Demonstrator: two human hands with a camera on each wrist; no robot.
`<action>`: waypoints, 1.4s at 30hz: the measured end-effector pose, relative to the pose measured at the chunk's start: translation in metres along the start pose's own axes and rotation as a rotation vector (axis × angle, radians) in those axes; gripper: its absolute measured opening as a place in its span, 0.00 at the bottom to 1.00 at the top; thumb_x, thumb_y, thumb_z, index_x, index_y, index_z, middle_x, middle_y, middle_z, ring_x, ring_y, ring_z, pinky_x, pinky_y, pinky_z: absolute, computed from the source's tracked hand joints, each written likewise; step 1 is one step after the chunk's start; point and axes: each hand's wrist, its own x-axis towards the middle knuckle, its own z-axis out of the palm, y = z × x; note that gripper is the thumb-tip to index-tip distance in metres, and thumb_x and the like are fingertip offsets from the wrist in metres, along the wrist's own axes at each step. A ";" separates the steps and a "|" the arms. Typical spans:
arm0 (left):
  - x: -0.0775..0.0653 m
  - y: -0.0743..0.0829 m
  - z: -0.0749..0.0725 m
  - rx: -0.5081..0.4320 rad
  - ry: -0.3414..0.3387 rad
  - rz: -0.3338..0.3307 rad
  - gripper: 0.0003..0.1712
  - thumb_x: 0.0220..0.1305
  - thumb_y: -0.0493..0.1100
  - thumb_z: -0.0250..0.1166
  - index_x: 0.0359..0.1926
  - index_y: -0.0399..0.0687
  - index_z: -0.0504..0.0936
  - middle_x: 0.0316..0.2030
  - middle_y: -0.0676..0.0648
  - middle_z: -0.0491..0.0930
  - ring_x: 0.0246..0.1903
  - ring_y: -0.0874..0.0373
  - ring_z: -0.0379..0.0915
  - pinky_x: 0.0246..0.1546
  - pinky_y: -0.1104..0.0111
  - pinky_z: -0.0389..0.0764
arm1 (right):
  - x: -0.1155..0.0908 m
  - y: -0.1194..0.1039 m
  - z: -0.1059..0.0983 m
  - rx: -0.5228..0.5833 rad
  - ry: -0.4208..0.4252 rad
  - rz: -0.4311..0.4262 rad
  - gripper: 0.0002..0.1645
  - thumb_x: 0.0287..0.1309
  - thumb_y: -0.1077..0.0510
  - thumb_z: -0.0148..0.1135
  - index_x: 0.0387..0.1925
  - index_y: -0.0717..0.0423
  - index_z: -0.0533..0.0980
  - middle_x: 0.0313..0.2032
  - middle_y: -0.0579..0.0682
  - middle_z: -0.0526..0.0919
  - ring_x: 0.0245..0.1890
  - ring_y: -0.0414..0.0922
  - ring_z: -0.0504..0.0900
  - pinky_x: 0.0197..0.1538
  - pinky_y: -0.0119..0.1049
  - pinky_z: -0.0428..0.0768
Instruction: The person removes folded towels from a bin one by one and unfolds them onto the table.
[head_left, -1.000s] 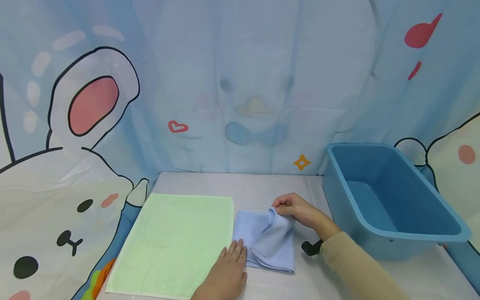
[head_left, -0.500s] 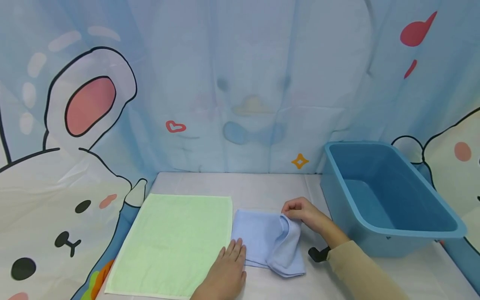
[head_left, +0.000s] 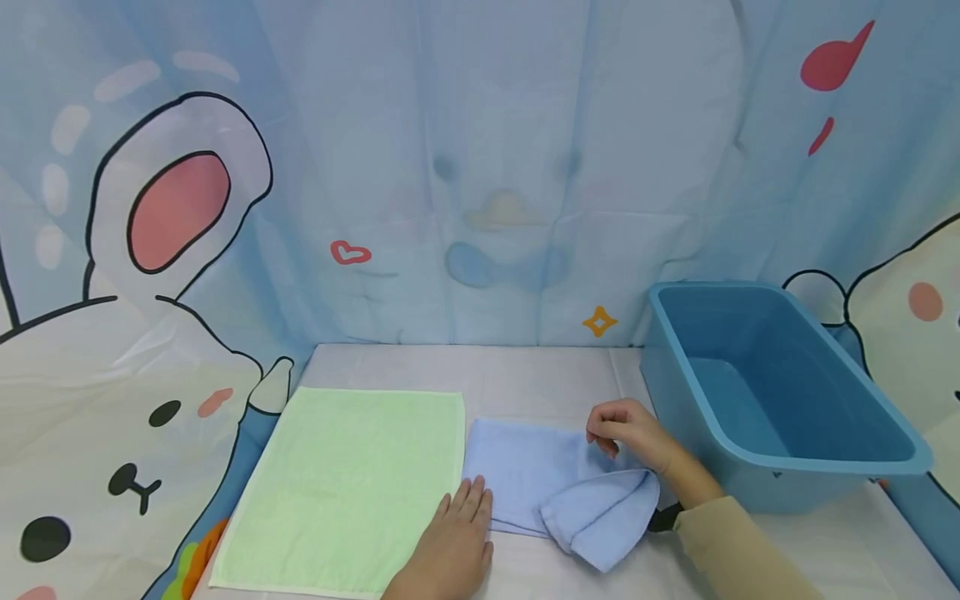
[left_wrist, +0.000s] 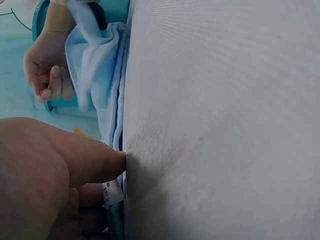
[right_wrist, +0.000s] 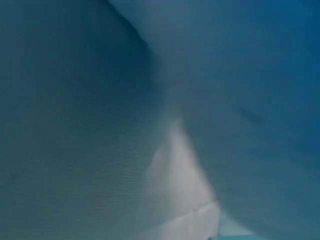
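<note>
A light blue towel (head_left: 517,467) lies partly unfolded on the table, its right-hand flap (head_left: 600,517) bunched and turned toward the near right. My left hand (head_left: 453,533) rests with straight fingers at the towel's near left corner, beside a flat green towel (head_left: 352,483). In the left wrist view a printed white label (left_wrist: 112,192) shows below the thumb. Over the far right part of the blue towel is my right hand (head_left: 630,433), fingers loosely curled, no cloth showing between the fingertips. Blurred blue fabric (right_wrist: 250,125) fills most of the right wrist view.
A deep blue plastic tub (head_left: 750,458) stands right of the towels, close by my right forearm. White cloth covers the table (head_left: 525,383). Behind it hangs a printed curtain (head_left: 510,125), which also shows at both sides.
My right hand has moved right and let go of the blue towel's pinched edge. The towel's flap has swung over to the near right. My left hand has stayed in place.
</note>
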 end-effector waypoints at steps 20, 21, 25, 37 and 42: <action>-0.002 0.001 -0.004 -0.019 0.001 -0.003 0.38 0.78 0.52 0.62 0.80 0.38 0.68 0.83 0.39 0.61 0.83 0.43 0.58 0.78 0.45 0.69 | -0.005 -0.043 0.024 -0.227 -0.368 0.257 0.18 0.62 0.61 0.74 0.53 0.61 0.85 0.47 0.58 0.90 0.41 0.42 0.85 0.45 0.32 0.85; -0.002 0.001 -0.004 -0.016 0.003 -0.003 0.38 0.78 0.52 0.62 0.80 0.38 0.68 0.83 0.39 0.61 0.83 0.43 0.58 0.78 0.45 0.70 | -0.005 -0.043 0.024 -0.238 -0.365 0.259 0.18 0.62 0.60 0.75 0.53 0.60 0.85 0.47 0.57 0.90 0.41 0.42 0.85 0.44 0.32 0.84; -0.003 0.001 -0.004 -0.011 0.007 -0.002 0.38 0.78 0.52 0.62 0.80 0.38 0.68 0.83 0.39 0.62 0.83 0.43 0.59 0.78 0.45 0.70 | -0.003 -0.036 0.030 -0.238 -0.335 0.236 0.21 0.60 0.59 0.76 0.54 0.60 0.85 0.48 0.58 0.90 0.42 0.45 0.85 0.46 0.33 0.85; -0.001 -0.001 0.001 -0.031 0.008 0.012 0.38 0.79 0.53 0.61 0.80 0.38 0.67 0.83 0.38 0.61 0.83 0.42 0.58 0.78 0.44 0.70 | -0.006 -0.015 0.042 -0.039 -0.378 0.302 0.13 0.60 0.66 0.75 0.46 0.65 0.86 0.36 0.50 0.90 0.36 0.38 0.85 0.41 0.28 0.84; -0.001 -0.001 0.001 -0.030 0.002 0.008 0.38 0.79 0.53 0.61 0.80 0.38 0.67 0.83 0.39 0.60 0.83 0.42 0.57 0.78 0.44 0.69 | -0.013 -0.013 0.038 -0.022 -0.441 0.274 0.05 0.58 0.67 0.75 0.38 0.64 0.87 0.31 0.46 0.89 0.29 0.32 0.80 0.35 0.25 0.79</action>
